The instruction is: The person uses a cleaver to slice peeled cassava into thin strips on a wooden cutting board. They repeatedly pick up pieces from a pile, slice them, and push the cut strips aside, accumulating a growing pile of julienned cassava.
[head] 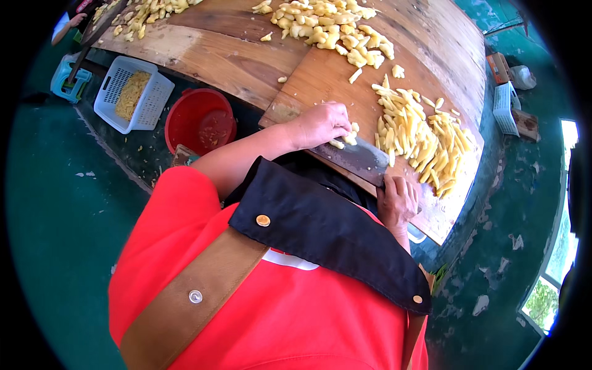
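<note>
My right hand (pixel 400 201) grips the handle of a cleaver at the near edge of a wooden cutting board (pixel 319 78). The broad dark blade (pixel 358 162) points left, towards my left hand (pixel 323 124). My left fingers are pinched on a small piece of peeled ginger (pixel 352 134) at the blade; a cut ginger stick (pixel 336 144) lies beside them. To the right of the blade spreads a pile of ginger sticks (pixel 416 134). Beyond it, whole peeled ginger roots (pixel 323 23) are heaped across the board's far end and the table.
Below the table's left edge stand a red plastic bucket (pixel 200 121) and a white plastic basket (pixel 157 104) holding cut ginger. A blue plastic stool (pixel 69 81) is farther left. Another person's hand (pixel 77 19) shows at the upper left, near more ginger (pixel 152 11).
</note>
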The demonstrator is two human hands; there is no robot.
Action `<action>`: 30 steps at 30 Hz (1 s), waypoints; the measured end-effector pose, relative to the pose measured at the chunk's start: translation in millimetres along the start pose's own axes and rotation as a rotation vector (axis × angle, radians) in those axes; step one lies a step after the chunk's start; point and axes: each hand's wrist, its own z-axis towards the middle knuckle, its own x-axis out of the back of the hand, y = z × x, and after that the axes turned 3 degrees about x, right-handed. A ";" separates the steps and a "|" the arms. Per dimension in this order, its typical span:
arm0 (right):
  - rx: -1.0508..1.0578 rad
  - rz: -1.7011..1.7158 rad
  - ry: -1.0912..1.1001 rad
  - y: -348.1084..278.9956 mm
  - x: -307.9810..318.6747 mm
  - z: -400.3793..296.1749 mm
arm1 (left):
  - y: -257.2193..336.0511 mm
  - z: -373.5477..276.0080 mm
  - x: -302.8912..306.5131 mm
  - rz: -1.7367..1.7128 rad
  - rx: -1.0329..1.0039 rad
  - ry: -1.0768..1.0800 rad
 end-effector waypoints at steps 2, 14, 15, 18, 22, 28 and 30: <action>0.027 -0.004 -0.009 3.7 0.4 -4.7 | -12.3 -1.1 -7.2 0.091 -0.051 -0.066; -0.487 0.166 -0.356 14.6 49.9 -36.5 | -2.3 -23.6 -27.5 0.239 -0.256 0.224; -0.495 0.174 -0.357 8.3 50.1 -27.5 | -2.7 -22.5 -29.1 0.256 -0.254 0.224; -0.507 0.180 -0.379 -3.0 47.1 -10.1 | -6.1 -20.7 -39.6 0.305 -0.257 0.241; -0.476 0.156 -0.397 -5.2 53.7 -0.5 | -9.1 -22.0 -45.9 0.325 -0.277 0.275; -0.417 0.016 -0.555 -2.1 28.9 15.1 | -7.0 -20.4 -42.5 0.292 -0.257 0.263; -0.358 0.007 -0.494 -2.1 19.3 17.4 | -7.4 -18.3 -40.5 0.278 -0.275 0.271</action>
